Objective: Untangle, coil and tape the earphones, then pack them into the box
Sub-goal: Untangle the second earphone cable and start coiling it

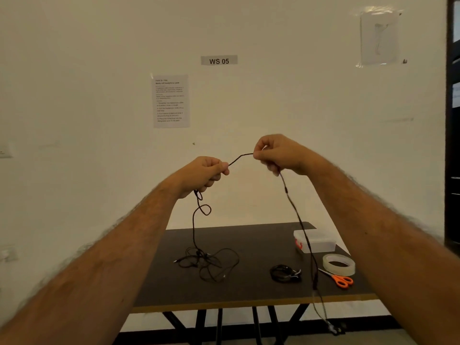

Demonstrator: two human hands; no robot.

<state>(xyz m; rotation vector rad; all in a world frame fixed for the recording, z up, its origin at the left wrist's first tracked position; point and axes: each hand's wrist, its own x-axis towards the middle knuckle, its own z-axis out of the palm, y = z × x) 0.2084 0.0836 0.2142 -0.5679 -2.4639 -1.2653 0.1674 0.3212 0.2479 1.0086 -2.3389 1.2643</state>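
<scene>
I hold a black earphone cable [240, 157] stretched between both raised hands, high above the table. My left hand [204, 174] pinches one part; below it the cable loops and drops into a tangled heap [207, 261] on the dark table. My right hand [276, 153] pinches the other part, and from it the cable hangs down past the table's front edge, ending near the floor [332, 328]. A clear plastic box [316, 241] with a red latch stands at the table's far right.
A coiled black earphone bundle [285, 273] lies on the dark table [249, 292] right of centre. A roll of clear tape [339, 264] and orange-handled scissors [341, 280] lie near the right edge. Papers hang on the white wall behind.
</scene>
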